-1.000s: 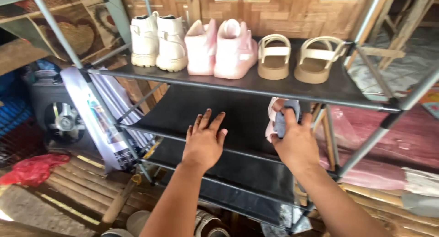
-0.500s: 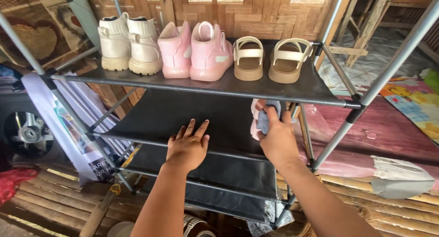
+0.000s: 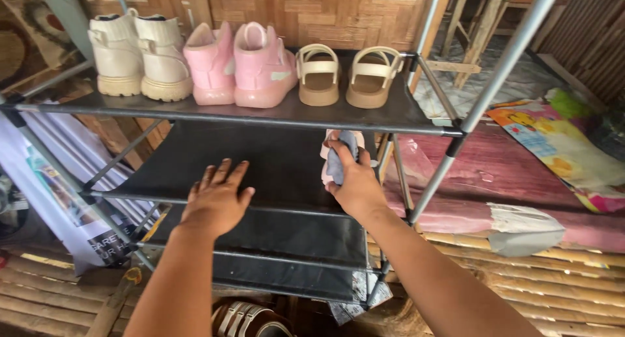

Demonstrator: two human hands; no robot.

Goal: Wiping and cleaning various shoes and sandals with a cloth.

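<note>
The left hand [image 3: 218, 200] lay flat with fingers spread on the black fabric middle shelf [image 3: 260, 164] of the metal shoe rack [image 3: 449, 132]. At its three o'clock, the right hand [image 3: 351, 177] was clenched around a grey-blue cloth [image 3: 337, 161], pressed at the shelf's right end against something pink that was mostly hidden. On the top shelf [image 3: 286, 112], toward twelve o'clock, stood cream boots [image 3: 137, 54], pink shoes [image 3: 244, 64] and tan sandals [image 3: 348, 73] in a row.
</note>
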